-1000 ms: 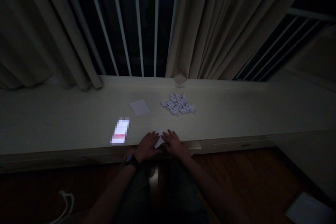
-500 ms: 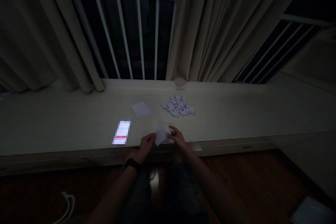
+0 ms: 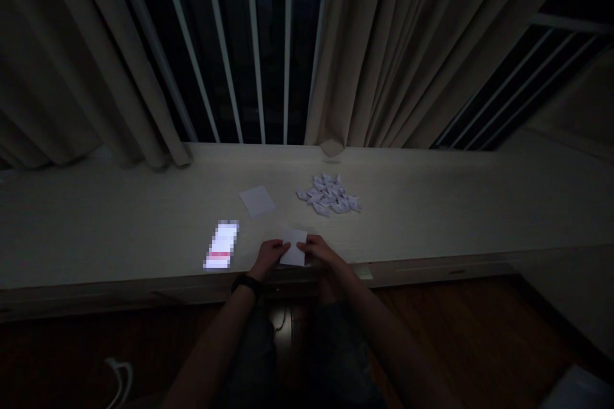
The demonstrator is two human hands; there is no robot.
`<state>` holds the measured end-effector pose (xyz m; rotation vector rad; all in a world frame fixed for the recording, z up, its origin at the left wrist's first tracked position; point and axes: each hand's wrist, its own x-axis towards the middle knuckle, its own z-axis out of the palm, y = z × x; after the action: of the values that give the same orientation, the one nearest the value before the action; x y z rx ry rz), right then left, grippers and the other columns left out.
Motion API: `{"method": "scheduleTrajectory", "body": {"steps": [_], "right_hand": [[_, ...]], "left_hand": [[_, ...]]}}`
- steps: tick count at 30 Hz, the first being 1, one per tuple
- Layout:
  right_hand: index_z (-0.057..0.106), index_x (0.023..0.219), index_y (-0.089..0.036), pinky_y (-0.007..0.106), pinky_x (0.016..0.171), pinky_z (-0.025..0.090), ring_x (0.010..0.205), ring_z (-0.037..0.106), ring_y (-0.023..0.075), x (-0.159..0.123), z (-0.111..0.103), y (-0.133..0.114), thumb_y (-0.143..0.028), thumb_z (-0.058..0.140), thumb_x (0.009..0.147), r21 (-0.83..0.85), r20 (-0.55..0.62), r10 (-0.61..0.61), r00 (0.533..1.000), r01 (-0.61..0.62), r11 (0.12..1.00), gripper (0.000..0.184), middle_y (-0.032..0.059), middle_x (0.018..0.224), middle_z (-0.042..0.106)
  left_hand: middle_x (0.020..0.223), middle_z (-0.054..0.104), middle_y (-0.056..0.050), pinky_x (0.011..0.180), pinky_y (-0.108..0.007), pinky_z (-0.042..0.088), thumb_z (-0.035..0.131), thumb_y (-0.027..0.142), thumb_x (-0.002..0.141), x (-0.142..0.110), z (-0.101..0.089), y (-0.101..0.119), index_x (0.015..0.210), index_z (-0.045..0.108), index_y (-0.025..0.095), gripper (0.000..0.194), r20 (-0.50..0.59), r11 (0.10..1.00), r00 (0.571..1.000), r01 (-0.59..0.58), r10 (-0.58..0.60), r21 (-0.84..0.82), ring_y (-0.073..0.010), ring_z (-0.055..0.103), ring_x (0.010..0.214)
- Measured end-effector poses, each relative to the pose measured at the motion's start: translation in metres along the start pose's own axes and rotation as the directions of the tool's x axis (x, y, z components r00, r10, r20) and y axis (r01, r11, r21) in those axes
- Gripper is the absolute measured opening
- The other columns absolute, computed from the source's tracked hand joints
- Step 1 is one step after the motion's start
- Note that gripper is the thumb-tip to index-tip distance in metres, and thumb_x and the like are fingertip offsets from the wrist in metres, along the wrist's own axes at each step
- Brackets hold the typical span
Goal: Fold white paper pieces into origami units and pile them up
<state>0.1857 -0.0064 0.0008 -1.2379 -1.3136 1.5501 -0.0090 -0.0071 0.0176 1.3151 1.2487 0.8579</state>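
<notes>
At the front edge of the window ledge [image 3: 432,204], I see the left hand [image 3: 269,257] and right hand [image 3: 320,249] pinching opposite sides of a white paper square [image 3: 294,254], thumbs on its face. Folded paper pieces [image 3: 329,195] lie beyond, near a loose sheet [image 3: 258,201].

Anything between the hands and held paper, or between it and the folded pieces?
Nothing visible. Left hand and right hand both grip the held paper directly; the flat sheet lies left of the folded pieces, off that line.
</notes>
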Motion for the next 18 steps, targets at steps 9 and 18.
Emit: {"method": "scheduleTrajectory", "body": {"steps": [9,18], "right_hand": [[0.069,0.078,-0.013,0.025,0.053,0.047,0.054,0.057,0.0133,-0.003,-0.007,0.002,-0.048,0.072,0.065,0.098,0.04,0.073,0.997,-0.077,0.992,0.037,0.003,0.065,0.066],[0.07,0.089,-0.014,0.028,0.059,0.048,0.063,0.061,0.0161,-0.011,-0.009,-0.002,-0.038,0.073,0.064,0.152,0.072,0.04,0.997,-0.051,0.987,0.034,0.0053,0.08,0.07]], "left_hand": [[0.053,0.055,-0.001,0.049,-0.022,0.034,0.066,0.054,0.067,0.0,-0.006,0.009,0.063,0.063,0.012,0.042,0.155,0.997,0.988,0.017,-0.006,-0.069,-0.0109,0.045,0.05],[0.058,0.058,-0.002,0.051,-0.022,0.037,0.067,0.047,0.068,-0.002,-0.007,0.001,0.073,0.066,0.01,0.037,0.181,0.991,0.983,0.063,-0.042,-0.114,-0.0115,0.049,0.053]]}}
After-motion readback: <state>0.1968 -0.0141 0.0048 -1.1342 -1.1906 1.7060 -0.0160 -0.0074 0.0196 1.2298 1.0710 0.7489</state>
